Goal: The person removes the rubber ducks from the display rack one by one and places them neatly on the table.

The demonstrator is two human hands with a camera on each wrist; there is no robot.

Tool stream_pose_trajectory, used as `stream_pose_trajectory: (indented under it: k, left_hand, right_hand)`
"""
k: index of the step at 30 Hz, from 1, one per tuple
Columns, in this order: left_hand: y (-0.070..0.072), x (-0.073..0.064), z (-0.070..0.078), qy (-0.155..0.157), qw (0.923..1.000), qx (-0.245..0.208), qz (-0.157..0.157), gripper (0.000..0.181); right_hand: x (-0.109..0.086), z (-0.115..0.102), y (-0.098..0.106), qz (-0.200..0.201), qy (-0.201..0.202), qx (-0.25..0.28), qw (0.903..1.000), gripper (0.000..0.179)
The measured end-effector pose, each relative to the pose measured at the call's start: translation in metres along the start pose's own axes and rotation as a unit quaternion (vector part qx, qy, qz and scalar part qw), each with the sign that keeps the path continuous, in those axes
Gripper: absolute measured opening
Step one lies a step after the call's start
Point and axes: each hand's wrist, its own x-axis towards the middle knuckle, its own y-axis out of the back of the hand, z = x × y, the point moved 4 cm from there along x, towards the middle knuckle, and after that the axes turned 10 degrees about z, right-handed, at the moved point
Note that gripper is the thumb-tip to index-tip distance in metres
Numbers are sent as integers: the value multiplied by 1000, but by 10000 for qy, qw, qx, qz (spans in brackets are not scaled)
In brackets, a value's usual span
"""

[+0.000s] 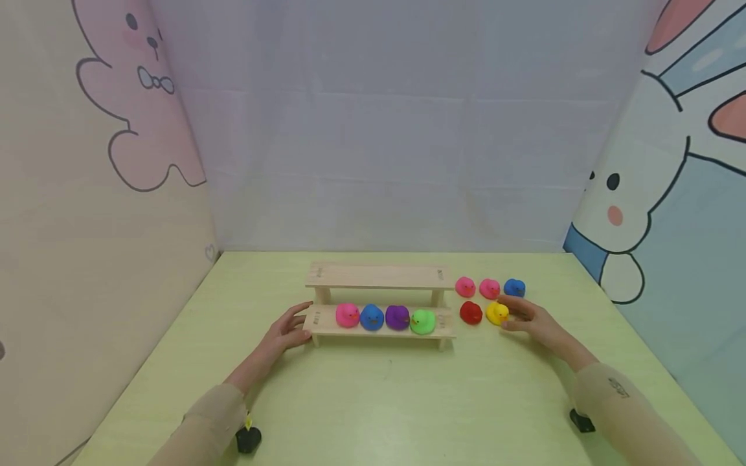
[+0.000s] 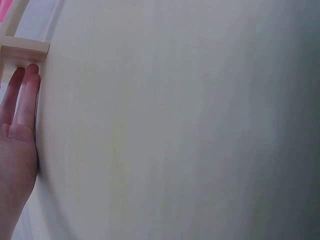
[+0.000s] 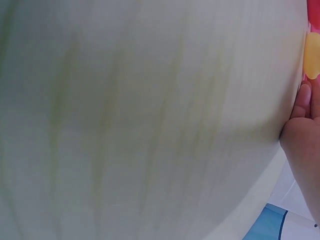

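Note:
In the head view a two-step wooden stand sits mid-table. On its lower step stand a pink duck, a blue duck, a purple duck and a green duck. My left hand lies at the step's left end; in the left wrist view its fingers stretch straight up to the wood. Right of the stand, my right hand has thumb and fingers around a yellow rubber duck on the table. The right wrist view shows the fingertips against this duck's yellow side.
Left of the yellow duck sits a red duck. Behind them are two pink ducks and another blue duck. The stand's upper step bears nothing. Cloth walls with cartoon animals border the pale table.

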Motion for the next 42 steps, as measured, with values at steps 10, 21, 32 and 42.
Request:
stream_pose_trajectory:
  k: [10,21,32,42]
  left_hand:
    - [-1,1,-3,75,9999,6,78,64]
    - [1,-1,1,26,10000,-19,83,64]
    - [1,-2,1,27,10000,-60,52,64]
    - [0,0,-1,21,10000,-54,57,65]
  right_hand:
    - [1,5,-1,-8,-72,-74,9999,68]
    - [5,5,0,71,-15,-80,9999,67]
    - [5,5,2,222,186,-193,9994,62]
    - [6,-46,13,909,745,-595,9913,49]
